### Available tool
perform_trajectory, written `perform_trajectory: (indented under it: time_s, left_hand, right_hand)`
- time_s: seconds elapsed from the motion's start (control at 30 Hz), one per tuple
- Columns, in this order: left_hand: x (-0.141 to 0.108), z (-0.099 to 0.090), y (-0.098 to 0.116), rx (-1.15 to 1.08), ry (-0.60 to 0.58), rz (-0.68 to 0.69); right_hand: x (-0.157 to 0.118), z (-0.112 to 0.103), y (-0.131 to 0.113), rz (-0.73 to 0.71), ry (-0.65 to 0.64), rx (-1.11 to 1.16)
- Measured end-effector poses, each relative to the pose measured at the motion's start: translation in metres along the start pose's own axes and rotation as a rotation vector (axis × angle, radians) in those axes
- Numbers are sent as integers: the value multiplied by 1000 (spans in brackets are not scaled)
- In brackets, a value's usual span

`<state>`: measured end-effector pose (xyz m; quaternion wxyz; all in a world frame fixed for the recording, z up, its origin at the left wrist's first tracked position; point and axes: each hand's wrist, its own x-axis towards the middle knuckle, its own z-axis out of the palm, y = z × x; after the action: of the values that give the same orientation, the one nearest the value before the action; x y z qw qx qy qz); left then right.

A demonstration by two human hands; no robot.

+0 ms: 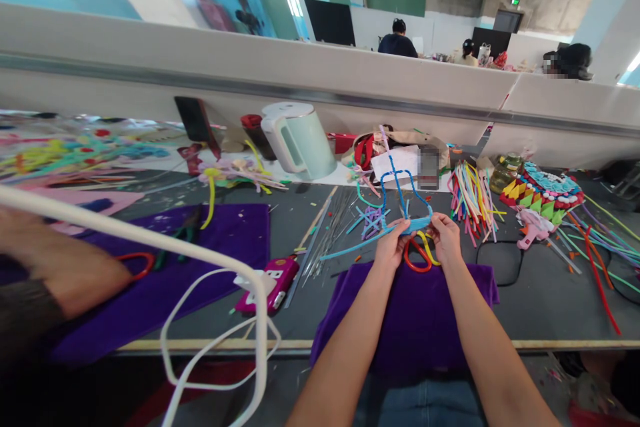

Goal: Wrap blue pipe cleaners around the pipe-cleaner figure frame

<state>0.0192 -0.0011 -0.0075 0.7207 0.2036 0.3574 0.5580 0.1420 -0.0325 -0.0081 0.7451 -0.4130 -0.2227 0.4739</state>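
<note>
A blue pipe-cleaner piece is held between my two hands, its base light blue and flat, with darker blue loops standing up behind it. My left hand pinches the left end of that base, where a long light blue strand sticks out to the left. The right end is in the closed fingers of my right hand. Just below the piece lie red and yellow scissor handles. Under my forearms a purple cloth hangs over the table's front edge.
A pale green kettle stands behind to the left. Coloured pipe cleaners and a pink glue gun lie right. A white cable crosses the left foreground. Another person's arm rests at far left, near a magenta case.
</note>
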Motion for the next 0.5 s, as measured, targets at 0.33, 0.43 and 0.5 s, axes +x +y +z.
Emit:
perform_trajectory:
  time_s: [0.33,0.43,0.5]
  left_hand:
    - [-2,2,-4,12,-26,29]
    - [-3,4,-4,25,1,70]
    - [-3,4,-5,35,10,100]
  right_hand:
    - [-1,3,2,-55,66,59]
    - [-3,5,3,-97,93,37]
    - [-4,6,4,-121,117,14]
